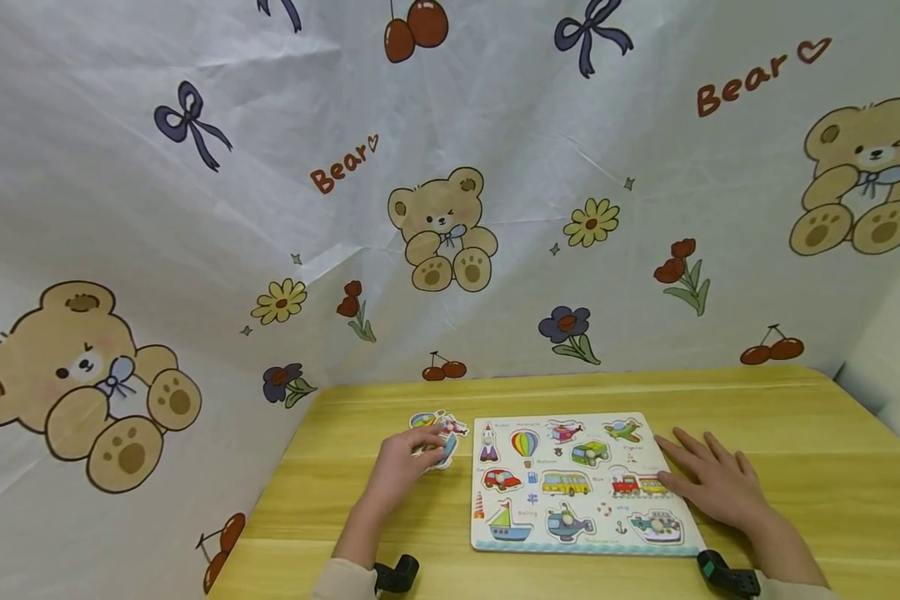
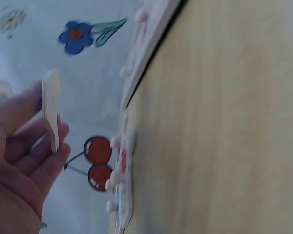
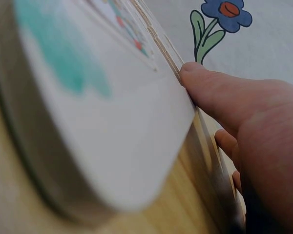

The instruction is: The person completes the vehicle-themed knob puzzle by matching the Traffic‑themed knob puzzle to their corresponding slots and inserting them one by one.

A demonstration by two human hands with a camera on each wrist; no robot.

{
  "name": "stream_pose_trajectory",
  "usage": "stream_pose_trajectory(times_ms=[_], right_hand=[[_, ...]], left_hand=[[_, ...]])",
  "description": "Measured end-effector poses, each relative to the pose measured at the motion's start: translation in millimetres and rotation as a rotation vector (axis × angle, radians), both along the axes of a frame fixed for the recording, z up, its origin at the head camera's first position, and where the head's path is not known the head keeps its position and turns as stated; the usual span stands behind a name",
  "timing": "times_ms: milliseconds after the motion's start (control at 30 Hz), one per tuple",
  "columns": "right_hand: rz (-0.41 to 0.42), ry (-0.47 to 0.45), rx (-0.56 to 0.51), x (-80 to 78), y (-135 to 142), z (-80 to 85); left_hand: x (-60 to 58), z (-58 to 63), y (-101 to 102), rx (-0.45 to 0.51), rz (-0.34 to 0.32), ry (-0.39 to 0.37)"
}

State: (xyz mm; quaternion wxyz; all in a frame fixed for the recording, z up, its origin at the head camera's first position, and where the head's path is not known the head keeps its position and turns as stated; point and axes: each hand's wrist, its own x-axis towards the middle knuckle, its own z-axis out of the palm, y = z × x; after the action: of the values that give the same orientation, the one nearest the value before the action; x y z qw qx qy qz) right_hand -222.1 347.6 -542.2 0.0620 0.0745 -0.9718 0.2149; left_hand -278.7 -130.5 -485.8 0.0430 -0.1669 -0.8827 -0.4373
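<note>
My left hand (image 1: 401, 467) is at the left of the puzzle board (image 1: 540, 543), holding a flat wooden puzzle piece (image 1: 449, 448) with some blue on its face. In the left wrist view this piece (image 2: 50, 107) stands on edge between thumb and fingers, its pale side towards the camera. Several loose knobbed pieces (image 1: 423, 419) lie beyond and beneath that hand, partly covered by it. My right hand (image 1: 720, 483) lies at the board's right edge, fingers spread. From the right wrist, the thumb (image 3: 210, 87) touches the board's side.
Pictures of vehicles fill the board, among them a yellow bus (image 1: 566, 483), a sailboat (image 1: 510, 525) and a red car (image 1: 501, 479). The board lies flat on a wood-grain table (image 1: 832, 467). Behind the table hangs a white cloth (image 1: 517, 325) printed with bears and flowers.
</note>
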Motion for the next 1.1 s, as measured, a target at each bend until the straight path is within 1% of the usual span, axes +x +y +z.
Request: stream_pose_trajectory(times_ms=[67,167,233,333,567,733,833,967,1033,1100], right_hand=[[0.0,-0.001,-0.002,-0.5,1,-0.1],[-0.001,-0.006,-0.004,-0.8,1,-0.6],[-0.003,-0.01,-0.004,-0.7,0,-0.1],[-0.005,-0.011,-0.002,-0.2,-1,1.5],[-0.006,-0.013,0.006,-0.1,-5,6.2],[0.001,-0.005,0.007,-1.2,-5,9.0],[0.008,-0.005,-0.003,-1.0,-4,9.9],[0.008,-0.012,-0.003,-0.4,-1,7.9],[0.008,-0.016,-0.003,-0.3,0,5.7],[0.007,-0.018,-0.004,-0.5,1,3.6]], left_hand=[[4.6,-3.8,9,-0.041,-0.09,0.022],[10.6,-10.3,20,-0.088,-0.193,0.033],[14.4,-13.9,27,-0.11,-0.25,0.033],[19.8,-16.7,34,-0.134,-0.315,0.024],[29.1,-14.8,42,-0.198,-0.424,0.018],[30.3,-12.9,46,-0.284,-0.494,0.083],[29.5,-14.6,49,-0.32,-0.526,0.128],[28.5,-19.4,51,-0.368,-0.547,0.161],[28.5,-21.9,53,-0.388,-0.542,0.168],[28.8,-23.8,54,-0.396,-0.532,0.156]])
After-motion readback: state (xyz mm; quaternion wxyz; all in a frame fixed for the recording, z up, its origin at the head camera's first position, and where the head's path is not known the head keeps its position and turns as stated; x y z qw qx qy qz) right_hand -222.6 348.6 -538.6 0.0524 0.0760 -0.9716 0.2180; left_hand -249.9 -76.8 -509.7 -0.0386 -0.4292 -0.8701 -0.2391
